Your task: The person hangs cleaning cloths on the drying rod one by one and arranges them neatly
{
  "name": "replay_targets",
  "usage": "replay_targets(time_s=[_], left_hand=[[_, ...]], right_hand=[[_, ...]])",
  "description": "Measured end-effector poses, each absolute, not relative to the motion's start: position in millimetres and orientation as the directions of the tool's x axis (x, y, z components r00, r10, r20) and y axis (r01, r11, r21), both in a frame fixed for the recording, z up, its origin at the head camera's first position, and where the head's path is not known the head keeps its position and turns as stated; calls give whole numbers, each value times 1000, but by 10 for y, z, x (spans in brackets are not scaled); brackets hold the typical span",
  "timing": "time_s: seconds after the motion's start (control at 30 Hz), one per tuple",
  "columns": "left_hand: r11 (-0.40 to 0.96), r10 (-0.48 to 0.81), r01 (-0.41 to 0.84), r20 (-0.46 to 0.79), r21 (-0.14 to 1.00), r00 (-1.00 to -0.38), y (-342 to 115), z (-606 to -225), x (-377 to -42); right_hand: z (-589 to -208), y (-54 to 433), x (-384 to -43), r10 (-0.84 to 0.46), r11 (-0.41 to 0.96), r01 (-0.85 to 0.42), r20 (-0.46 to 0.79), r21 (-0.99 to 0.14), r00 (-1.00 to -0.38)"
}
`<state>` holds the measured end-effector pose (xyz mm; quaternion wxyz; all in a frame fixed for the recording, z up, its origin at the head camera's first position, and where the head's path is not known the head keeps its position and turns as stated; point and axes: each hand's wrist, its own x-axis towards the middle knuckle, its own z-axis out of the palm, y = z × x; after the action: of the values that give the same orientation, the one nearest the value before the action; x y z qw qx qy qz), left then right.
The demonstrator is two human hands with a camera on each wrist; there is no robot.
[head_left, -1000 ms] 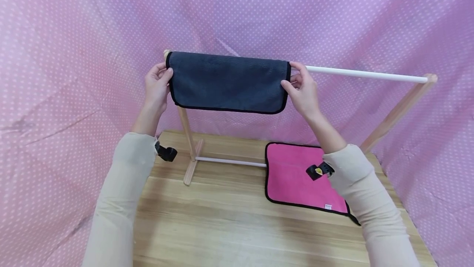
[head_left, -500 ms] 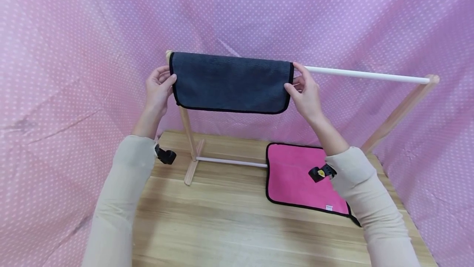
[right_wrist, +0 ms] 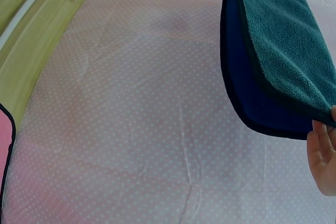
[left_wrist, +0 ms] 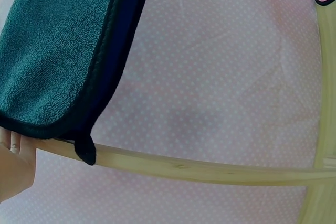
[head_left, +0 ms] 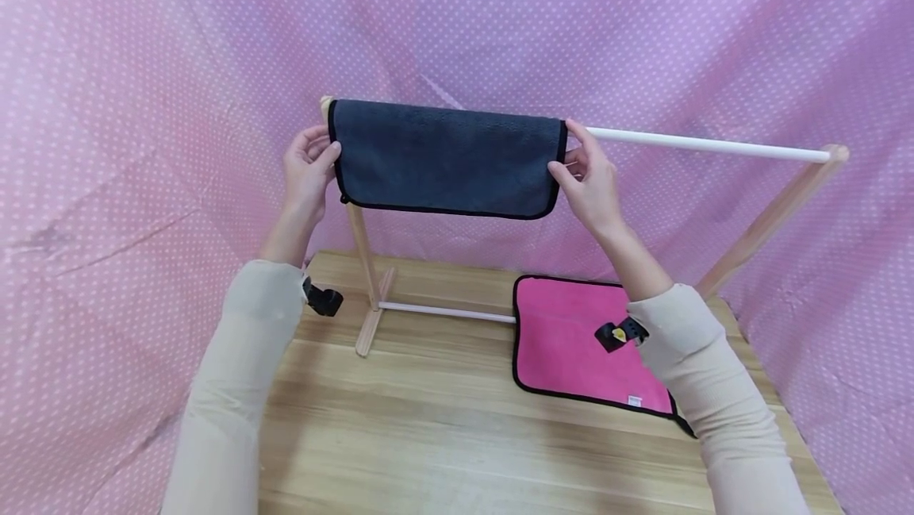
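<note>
A dark grey towel (head_left: 446, 158) with black edging hangs folded over the left part of a white rail (head_left: 703, 142). My left hand (head_left: 309, 170) pinches its left edge, thumb in front and fingers behind. At the opposite edge my right hand (head_left: 589, 182) pinches the cloth the same way, its index finger near the rail. In the right wrist view the towel's blue underside (right_wrist: 239, 77) shows between the two hanging layers. A small black loop (left_wrist: 85, 150) dangles from a lower corner in the left wrist view, in front of the wooden post (left_wrist: 184, 170).
A pink cloth (head_left: 571, 340) with black edging lies on the wooden table (head_left: 400, 436), under my right forearm. The rack's left foot (head_left: 374, 313) and lower white bar (head_left: 443, 311) rest at the back. Pink dotted fabric (head_left: 457, 23) surrounds the table.
Both hands and the towel have shifted slightly right along the rail since a second ago. My left thumb sits a little lower on the edge. In the last half second almost nothing moves.
</note>
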<state>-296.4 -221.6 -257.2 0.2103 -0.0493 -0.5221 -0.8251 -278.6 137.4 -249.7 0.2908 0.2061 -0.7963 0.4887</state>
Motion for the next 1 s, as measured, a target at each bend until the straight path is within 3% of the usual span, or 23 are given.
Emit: replay_targets(time_s=[0.27, 0.6, 1.0], left_hand=[[-341, -264, 402, 324, 850, -909, -2256, -2716, -2924], [-226, -243, 380, 326, 897, -914, -2304, -2929, -2860], [-252, -238, 388, 332, 886, -913, -2445, -3274, -2822]], right_hand=[[-2618, 1410, -2735, -81, 461, -605, 648, -649, -757], [-2872, 1442, -2661, -127, 454, -655, 684, -604, -718], [-3093, 1435, -2482, -145, 454, -606, 617, -653, -773]])
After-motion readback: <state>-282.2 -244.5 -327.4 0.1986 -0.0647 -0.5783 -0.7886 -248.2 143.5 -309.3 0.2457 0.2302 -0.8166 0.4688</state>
